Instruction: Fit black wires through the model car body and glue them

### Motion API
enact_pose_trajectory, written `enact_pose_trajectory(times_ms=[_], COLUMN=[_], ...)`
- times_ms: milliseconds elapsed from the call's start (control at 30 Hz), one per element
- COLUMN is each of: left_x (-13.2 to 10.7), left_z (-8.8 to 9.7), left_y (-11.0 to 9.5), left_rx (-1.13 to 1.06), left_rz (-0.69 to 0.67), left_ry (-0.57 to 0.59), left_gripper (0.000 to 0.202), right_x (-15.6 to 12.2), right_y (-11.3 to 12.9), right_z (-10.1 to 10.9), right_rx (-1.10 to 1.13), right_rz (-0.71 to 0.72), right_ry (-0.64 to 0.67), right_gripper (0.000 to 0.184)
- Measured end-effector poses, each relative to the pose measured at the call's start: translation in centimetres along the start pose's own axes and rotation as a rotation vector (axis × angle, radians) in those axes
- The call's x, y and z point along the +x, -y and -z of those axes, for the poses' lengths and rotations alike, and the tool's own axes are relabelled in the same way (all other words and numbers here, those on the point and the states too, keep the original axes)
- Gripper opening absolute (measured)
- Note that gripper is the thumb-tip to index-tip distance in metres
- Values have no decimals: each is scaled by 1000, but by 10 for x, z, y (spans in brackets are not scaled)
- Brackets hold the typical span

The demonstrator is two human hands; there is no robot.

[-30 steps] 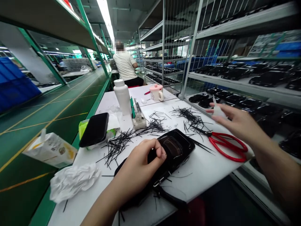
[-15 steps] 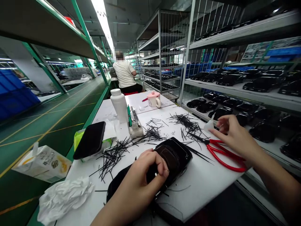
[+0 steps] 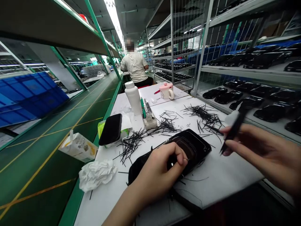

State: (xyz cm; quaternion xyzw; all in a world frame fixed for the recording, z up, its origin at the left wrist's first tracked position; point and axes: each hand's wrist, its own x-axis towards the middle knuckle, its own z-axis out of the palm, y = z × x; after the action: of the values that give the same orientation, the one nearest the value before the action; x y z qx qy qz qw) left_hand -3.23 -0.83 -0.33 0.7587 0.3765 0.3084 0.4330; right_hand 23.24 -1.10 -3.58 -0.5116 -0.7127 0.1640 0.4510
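**Left hand** [image 3: 160,166]: mine, lower centre of the frame, fingers curled in a firm grasp around a glossy black moulded shell [image 3: 189,149]. The shell lies on the white work table [image 3: 225,179], its dark underside part covered by my hand.

**Right hand** [image 3: 261,153]: mine, at the right edge, thumb and fingers pinching a thin black strip [image 3: 232,130] that stands tilted, well clear of the table. A small white piece [image 3: 231,118] shows just behind the strip's upper end; I cannot tell what it is.

**On the table:**
- Loose black bristle-like strips: one heap [image 3: 204,114] upper right of the shell, another [image 3: 131,146] left of it, a thinner scatter [image 3: 166,126] between.
- A small tool holder [image 3: 149,121] with green-handled tools, beside a white plastic bottle [image 3: 133,97].
- A white mug with a pink lid [image 3: 166,91], farther along.
- A black phone [image 3: 110,129], lying on a green packet.
- A crumpled white tissue [image 3: 97,174], at the near left edge.

**Around:**
- A carton [image 3: 78,147], on the green conveyor belt [image 3: 58,131], left.
- Blue crates [image 3: 33,97], far left.
- Wire shelving [image 3: 258,70] with rows of black shells, right.
- A seated co-worker [image 3: 135,66], upper centre, back to me.
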Motion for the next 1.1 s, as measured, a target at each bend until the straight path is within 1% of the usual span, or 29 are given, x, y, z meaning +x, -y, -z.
enact_pose_trajectory(times_ms=[67,100,200,300,433,500,600,667,800,867,1000,1100], left_x=[0,0,0,-1,-1,-1,-1,-1,-1,0,-1,-1], left_z=[-2,-2,-3,-3,-3,-3,-4,-4,-3,-3,-3,-2], left_y=[0,0,0,-1,-2,-2,-2,-2,-2,-2,-3,-3], left_rx=[11,10,5,-2,-7,-6,-4,-2,-3,-4,-12,-17], left_rz=[-13,-19,-21,-1,17,17,17,16,18,18,16,23], left_ry=[-4,-6,-11,-15,-22,-22,-20,-19,-21,-22,-8,-5], left_gripper=[23,24,24,24,24,24,24,24,24,24,24,25], right_x=[-7,-10,-12,-14,-18,-18,-17,-16,-17,-17,-15,-15], right_y=[17,24,33,33,31,30,28,28,30,28,23,21], right_z=[-7,-12,-26,-31,-29,-26,-23,-24,-27,-27,-23,-23], right_rx=[203,273,351,346,333,322,288,289,346,332,274,264], right_rz=[42,67,72,8,-53,-51,-8,-12,-85,-45,94,113], right_ry=[-92,-111,-73,-85,-114,-90,-19,3,-64,-41,40,10], right_gripper=[18,14,9,10,11,10,10,10,10,10,12,12])
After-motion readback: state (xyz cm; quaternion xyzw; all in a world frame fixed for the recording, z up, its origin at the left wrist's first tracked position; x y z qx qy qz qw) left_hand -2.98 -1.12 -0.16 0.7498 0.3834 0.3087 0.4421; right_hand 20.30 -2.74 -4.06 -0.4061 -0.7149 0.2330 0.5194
